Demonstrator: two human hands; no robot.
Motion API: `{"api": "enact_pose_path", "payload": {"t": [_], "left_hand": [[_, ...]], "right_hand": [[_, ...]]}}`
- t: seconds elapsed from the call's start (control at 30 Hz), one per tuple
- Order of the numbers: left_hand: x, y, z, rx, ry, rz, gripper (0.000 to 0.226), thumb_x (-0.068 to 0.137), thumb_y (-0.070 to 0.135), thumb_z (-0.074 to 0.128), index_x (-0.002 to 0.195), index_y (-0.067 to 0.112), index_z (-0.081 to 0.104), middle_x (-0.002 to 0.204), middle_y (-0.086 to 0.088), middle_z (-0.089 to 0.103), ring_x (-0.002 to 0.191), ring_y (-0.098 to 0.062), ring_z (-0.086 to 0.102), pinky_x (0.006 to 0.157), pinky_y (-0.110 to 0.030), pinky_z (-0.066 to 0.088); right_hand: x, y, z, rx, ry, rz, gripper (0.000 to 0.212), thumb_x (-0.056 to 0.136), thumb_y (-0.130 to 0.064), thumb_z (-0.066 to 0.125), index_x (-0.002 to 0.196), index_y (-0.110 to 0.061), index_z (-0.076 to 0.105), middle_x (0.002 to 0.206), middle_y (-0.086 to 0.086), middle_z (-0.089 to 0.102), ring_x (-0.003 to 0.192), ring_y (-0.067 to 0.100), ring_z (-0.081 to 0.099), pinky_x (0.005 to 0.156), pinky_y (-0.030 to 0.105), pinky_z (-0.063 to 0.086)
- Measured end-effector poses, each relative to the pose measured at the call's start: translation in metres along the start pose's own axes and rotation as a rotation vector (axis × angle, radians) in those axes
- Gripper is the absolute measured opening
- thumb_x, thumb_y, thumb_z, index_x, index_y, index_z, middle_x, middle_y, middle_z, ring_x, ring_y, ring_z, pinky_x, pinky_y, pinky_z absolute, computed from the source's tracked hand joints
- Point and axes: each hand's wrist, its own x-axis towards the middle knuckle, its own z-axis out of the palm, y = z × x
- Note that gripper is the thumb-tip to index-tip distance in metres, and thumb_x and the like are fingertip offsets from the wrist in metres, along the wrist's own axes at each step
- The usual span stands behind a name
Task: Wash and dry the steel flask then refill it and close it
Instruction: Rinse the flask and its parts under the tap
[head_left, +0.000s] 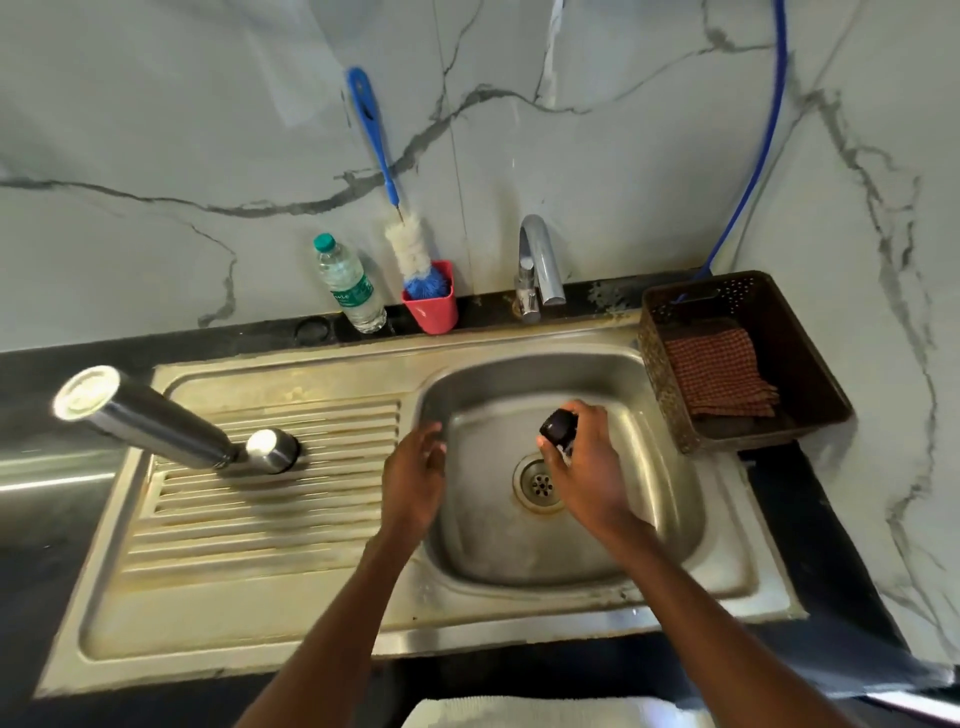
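Steel flask (150, 421) inverted on drainboard, right hand (584, 467) gripping dark cap (558, 427), left hand (415, 478) loosely spread

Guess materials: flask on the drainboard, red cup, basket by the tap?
Flask: looks like polished steel, with mirror-like highlights along its body. Red cup: probably plastic, opaque with a smooth matte surface. Basket: likely moulded brown plastic, judging by its perforated walls and rigid rim; a checked cloth lies inside.

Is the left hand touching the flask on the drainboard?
Apart. The head view shows the left hand open over the sink's left edge, with bare ribbed drainboard between it and the flask.
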Motion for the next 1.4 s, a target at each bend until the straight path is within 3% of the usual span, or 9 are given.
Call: {"api": "enact_pose_path", "payload": {"t": [0.13,0.2,0.27,0.33,0.47,0.57,0.7,1.0,1.4], "left_hand": [[-0.022,-0.024,-0.027,0.006,0.058,-0.029,0.033,0.1,0.004,0.061,0.128,0.018,0.07,0.109,0.007,0.073,0.099,-0.012,0.068,0.08,-0.01,0.044],[-0.029,-0.035,-0.036,-0.004,0.047,-0.031,0.032,0.101,0.006,0.062,0.129,0.02,0.069,0.109,0.005,0.074,0.097,-0.014,0.068,0.083,-0.019,0.05],[-0.033,-0.047,-0.047,-0.014,0.056,-0.029,0.03,0.102,0.011,0.062,0.127,0.025,0.069,0.106,0.004,0.075,0.092,-0.018,0.07,0.083,-0.032,0.056],[-0.037,-0.057,-0.055,-0.012,0.072,-0.039,0.03,0.101,0.01,0.062,0.127,0.024,0.07,0.106,0.003,0.074,0.094,-0.017,0.069,0.081,-0.026,0.052],[-0.042,-0.078,-0.081,0.013,0.081,-0.002,0.029,0.101,0.013,0.064,0.128,0.022,0.07,0.113,0.005,0.073,0.1,-0.011,0.067,0.087,-0.024,0.052],[-0.044,-0.1,-0.109,0.036,0.103,0.031,0.029,0.101,0.014,0.064,0.128,0.024,0.069,0.116,0.007,0.071,0.103,-0.011,0.066,0.091,-0.03,0.054],[-0.042,-0.129,-0.146,0.106,0.142,0.058,0.028,0.099,0.011,0.064,0.123,0.025,0.071,0.113,0.006,0.071,0.1,-0.012,0.065,0.083,-0.026,0.048],[-0.01,-0.191,-0.227,0.491,0.039,0.109,0.019,0.091,0.022,0.065,0.109,0.021,0.067,0.105,-0.003,0.076,0.09,-0.029,0.072,0.073,-0.038,0.055],[0.008,-0.214,-0.232,0.556,-0.085,0.132,0.036,0.097,0.042,0.062,0.125,0.021,0.056,0.113,-0.006,0.073,0.103,-0.034,0.07,0.08,-0.039,0.054]], "right_hand": [[-0.014,-0.006,0.015,-0.02,-0.047,0.076,0.04,0.099,-0.028,0.066,0.131,-0.012,0.048,0.13,0.006,0.049,0.1,0.027,0.067,0.079,0.039,0.053],[-0.021,-0.007,0.024,-0.024,-0.122,0.182,0.039,0.096,-0.024,0.068,0.127,-0.012,0.048,0.13,0.008,0.046,0.102,0.036,0.066,0.083,0.043,0.052],[-0.025,-0.019,0.031,0.002,-0.074,0.062,0.045,0.094,-0.024,0.072,0.131,-0.016,0.048,0.132,0.002,0.044,0.094,0.024,0.065,0.079,0.038,0.054],[-0.032,-0.029,0.04,0.032,-0.052,0.023,0.049,0.095,-0.029,0.072,0.136,-0.019,0.048,0.132,-0.004,0.046,0.086,0.012,0.063,0.072,0.031,0.053],[-0.041,-0.045,0.074,0.224,-0.135,0.428,0.042,0.092,-0.033,0.076,0.121,-0.006,0.062,0.089,0.005,0.067,0.073,0.023,0.064,0.067,0.035,0.048],[-0.049,-0.071,0.095,0.337,-0.167,0.353,0.035,0.084,-0.032,0.085,0.111,-0.022,0.063,0.098,-0.005,0.071,0.09,0.015,0.069,0.08,0.029,0.056],[-0.06,-0.109,0.122,0.565,-0.256,0.343,0.037,0.081,-0.008,0.086,0.109,-0.019,0.064,0.112,0.01,0.074,0.096,0.017,0.072,0.083,0.029,0.062],[-0.04,-0.198,0.216,0.407,-0.197,0.219,0.052,0.076,-0.004,0.088,0.116,-0.026,0.063,0.117,-0.002,0.068,0.108,0.019,0.066,0.089,0.027,0.053],[-0.016,-0.217,0.263,0.092,-0.143,0.171,0.048,0.086,-0.014,0.08,0.126,-0.02,0.055,0.109,-0.003,0.062,0.107,0.028,0.063,0.09,0.042,0.053]]}}
